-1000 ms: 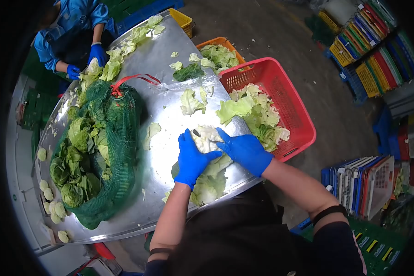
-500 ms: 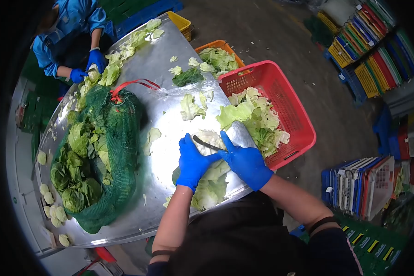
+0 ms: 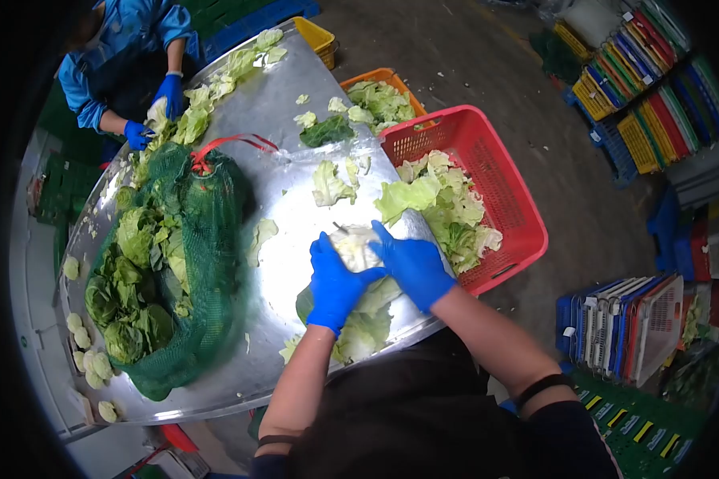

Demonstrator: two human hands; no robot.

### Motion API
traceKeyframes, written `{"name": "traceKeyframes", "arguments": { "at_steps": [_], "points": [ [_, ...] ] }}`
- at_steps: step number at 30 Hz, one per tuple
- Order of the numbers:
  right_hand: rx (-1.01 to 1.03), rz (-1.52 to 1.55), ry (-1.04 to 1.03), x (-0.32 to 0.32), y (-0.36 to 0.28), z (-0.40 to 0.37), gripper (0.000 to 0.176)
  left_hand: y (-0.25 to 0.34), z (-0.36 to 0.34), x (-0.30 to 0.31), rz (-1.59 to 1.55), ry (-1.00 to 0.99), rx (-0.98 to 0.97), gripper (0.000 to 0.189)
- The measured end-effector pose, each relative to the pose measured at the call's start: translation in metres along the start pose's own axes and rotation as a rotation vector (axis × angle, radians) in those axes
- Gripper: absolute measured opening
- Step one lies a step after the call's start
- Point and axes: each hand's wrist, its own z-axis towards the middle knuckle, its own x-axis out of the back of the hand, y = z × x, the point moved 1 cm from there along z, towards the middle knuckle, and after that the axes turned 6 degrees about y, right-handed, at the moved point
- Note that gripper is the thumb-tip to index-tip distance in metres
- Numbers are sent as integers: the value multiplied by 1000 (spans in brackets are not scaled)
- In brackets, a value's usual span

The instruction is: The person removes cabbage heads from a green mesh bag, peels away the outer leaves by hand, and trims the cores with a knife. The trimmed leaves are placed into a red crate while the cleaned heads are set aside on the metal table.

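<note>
A pale, trimmed cabbage (image 3: 355,247) rests on the metal table between my two blue-gloved hands. My left hand (image 3: 333,281) wraps round its left side, thumb pointing across toward the right. On the other side, my right hand (image 3: 415,267) presses in close, its fingers curled at the cabbage's upper right edge. A short dark bit of the knife (image 3: 338,227) pokes out at the far side of the cabbage; the handle is hidden, apparently within my right hand. Loose outer leaves (image 3: 363,331) lie below my hands, near the table edge.
A green mesh sack (image 3: 224,311) of cabbages lies to the left on the metal table (image 3: 291,188). A red crate (image 3: 527,215) of leaves stands at right, an orange crate (image 3: 414,96) behind it. Across the table, a co-worker's gloved hands (image 3: 168,96) handle a cabbage.
The knife blade, lying across the cabbage top before, is now mostly hidden, with only a bit showing beyond it. My right hand has shifted slightly left and closed in against the cabbage.
</note>
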Motion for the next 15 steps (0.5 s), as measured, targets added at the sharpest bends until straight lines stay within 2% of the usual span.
{"name": "traceKeyframes", "arguments": {
  "at_steps": [1, 2, 3, 5, 6, 7, 9, 10, 12, 15],
  "points": [
    [-118, 166, -39, -9, -1, 1, 48, -5, -6, 1, 10, -6, 10, 115],
    [-200, 504, 16, -26, 6, 2, 44, -5, -4, -2, -28, 34, 31, 116],
    [-211, 498, 18, -20, 8, -1, 44, -4, -8, -6, -68, 56, 54, 116],
    [-102, 119, -74, -9, -2, 3, 43, -3, -8, -2, -98, 68, 47, 117],
    [-77, 22, -50, -8, -4, 4, 43, -1, -6, -4, -63, 77, 40, 118],
    [-79, 22, -50, -8, -3, 0, 43, -1, -14, -5, -25, 70, 47, 118],
    [-171, 370, -116, -2, -1, -4, 44, -1, -19, -4, -27, 54, 24, 119],
    [-171, 369, -112, 3, -2, -12, 44, 0, -20, -3, -29, 40, 6, 120],
    [50, -88, -43, 13, -9, -32, 44, -1, -19, -4, -44, 49, 3, 120],
    [-62, -64, 18, 11, -3, -33, 43, 4, -25, -6, -57, 71, -30, 119]
  ]
}}
